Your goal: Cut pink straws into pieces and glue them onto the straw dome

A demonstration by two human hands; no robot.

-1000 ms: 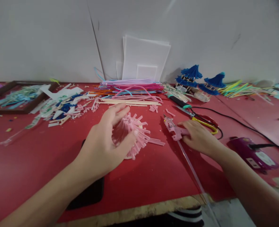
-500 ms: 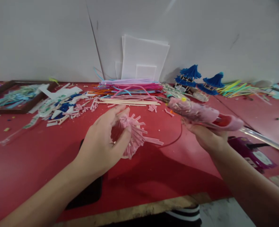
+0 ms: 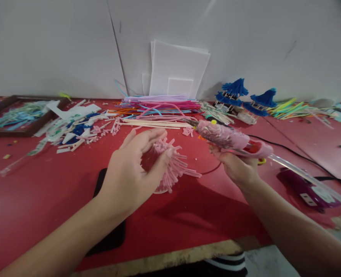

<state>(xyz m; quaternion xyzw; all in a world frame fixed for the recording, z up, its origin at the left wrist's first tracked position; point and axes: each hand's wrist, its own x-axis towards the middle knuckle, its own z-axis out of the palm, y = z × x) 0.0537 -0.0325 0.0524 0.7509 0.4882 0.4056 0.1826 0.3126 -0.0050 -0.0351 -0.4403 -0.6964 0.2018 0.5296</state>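
My left hand [image 3: 138,169] curls its fingers and thumb around a pink cone-shaped piece [image 3: 172,169] built of short pipe-cleaner lengths, which fan out from its top. A pale round base edge shows under it, and the palm hides its left side. In my right hand [image 3: 239,167] is a pink hot glue gun [image 3: 225,134], held by its grip. The nozzle points left, above and to the right of the cone and apart from it. A long clear glue stick [image 3: 309,177] sticks out of the gun's back end.
Bundled pipe cleaners [image 3: 164,107] lie along the wall before white sheets [image 3: 180,67]. Two blue tiered roof pieces [image 3: 232,92] stand at the back right. Scraps [image 3: 78,129] and a brown frame [image 3: 26,132] occupy the left. A black phone [image 3: 109,234] and purple power strip [image 3: 306,188] lie nearer.
The glue gun has moved left in my right hand, its nozzle nearer the pink cone. My left hand and the cone have shifted slightly right.
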